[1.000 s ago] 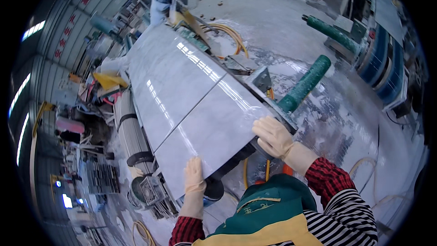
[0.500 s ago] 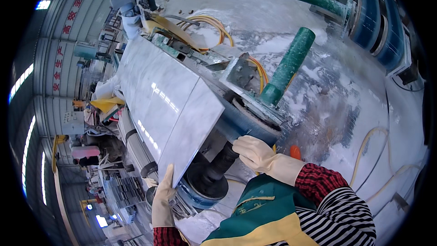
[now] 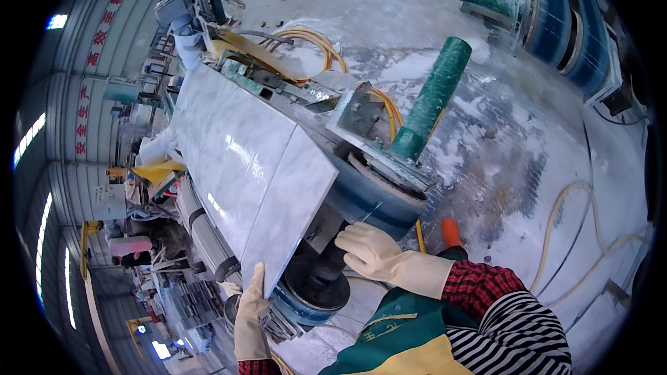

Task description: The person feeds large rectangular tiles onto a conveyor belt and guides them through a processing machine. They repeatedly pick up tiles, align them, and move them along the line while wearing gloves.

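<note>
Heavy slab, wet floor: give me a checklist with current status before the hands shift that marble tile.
1. Left hand gloved, flat against the marble tile's near corner: ok.
2. Right hand on the tile: not ok, it sits under it by the black hub.
3. Tile supported: cannot tell, underside hidden.
4. Floor dry: not ok, wet and slurry-streaked.
5. Yellow hoses away from feet: cannot tell.

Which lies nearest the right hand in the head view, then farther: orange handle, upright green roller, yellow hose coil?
1. Orange handle, just right of the right hand.
2. Upright green roller, above it.
3. Yellow hose coil, far up-left.
</note>
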